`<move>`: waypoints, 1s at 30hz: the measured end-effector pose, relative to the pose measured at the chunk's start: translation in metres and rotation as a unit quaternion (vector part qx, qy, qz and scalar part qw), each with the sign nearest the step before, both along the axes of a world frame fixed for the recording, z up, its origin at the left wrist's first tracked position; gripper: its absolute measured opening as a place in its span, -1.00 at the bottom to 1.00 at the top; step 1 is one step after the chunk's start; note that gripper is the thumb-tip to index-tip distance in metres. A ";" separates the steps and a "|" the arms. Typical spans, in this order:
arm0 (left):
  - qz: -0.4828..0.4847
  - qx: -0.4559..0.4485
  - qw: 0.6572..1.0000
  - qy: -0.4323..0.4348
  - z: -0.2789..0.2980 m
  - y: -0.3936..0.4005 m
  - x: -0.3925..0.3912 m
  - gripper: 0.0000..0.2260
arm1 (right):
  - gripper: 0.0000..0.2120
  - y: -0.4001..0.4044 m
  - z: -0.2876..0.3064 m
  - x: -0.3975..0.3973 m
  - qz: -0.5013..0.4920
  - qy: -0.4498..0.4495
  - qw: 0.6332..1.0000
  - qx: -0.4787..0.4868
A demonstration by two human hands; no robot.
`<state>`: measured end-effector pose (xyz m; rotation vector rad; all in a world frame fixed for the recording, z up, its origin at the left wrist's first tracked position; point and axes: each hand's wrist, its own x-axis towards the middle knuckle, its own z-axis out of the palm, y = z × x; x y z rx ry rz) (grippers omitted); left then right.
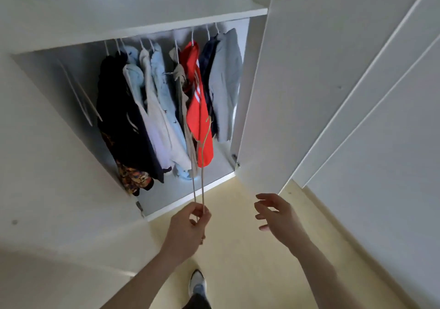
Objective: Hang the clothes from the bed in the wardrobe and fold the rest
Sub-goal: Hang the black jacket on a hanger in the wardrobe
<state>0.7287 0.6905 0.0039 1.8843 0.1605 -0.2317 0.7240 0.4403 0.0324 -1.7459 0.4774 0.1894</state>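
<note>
- At nine o'clock, the left wardrobe door stands open, a small hinge showing at its lower inner edge.
- Towards eleven o'clock, inside the wardrobe, a few bare white hangers lean at the left end under the shelf.
- Next along hangs a dark garment with an orange patterned hem at its bottom.
- Beside it hang a white garment and a pale blue shirt, pressed close together.
- Near twelve o'clock hangs a beige garment, then a red jersey with white stripes.
- Right of the jersey, at one o'clock, hang a navy garment and a grey shirt, the last in the row.
- At centre, an empty beige hanger is held out in front of the red jersey, its hook end away from the person.
- At six o'clock, the left hand pinches the near end of that hanger between curled fingers.
- Below it, one shoe stands on the pale yellow floor.
- Towards five o'clock, the right hand is empty, its fingers spread and loosely bent, apart from the hanger.
- At three o'clock, the right wardrobe door stands open, with panelled white doors beyond it.
</note>
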 end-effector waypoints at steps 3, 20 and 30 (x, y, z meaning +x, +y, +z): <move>-0.072 0.032 0.997 -0.002 -0.003 -0.039 -0.019 -0.89 | -0.83 -0.048 -0.001 -0.060 -0.051 -0.002 0.999 -0.008; -0.542 0.065 0.836 -0.059 0.012 -0.365 -0.287 -0.84 | -0.86 -0.262 -0.015 -0.495 -0.399 0.017 0.916 -0.029; -0.728 0.081 0.670 -0.120 0.015 -0.519 -0.384 -0.91 | -0.89 -0.316 -0.014 -0.605 -0.561 0.023 0.827 -0.012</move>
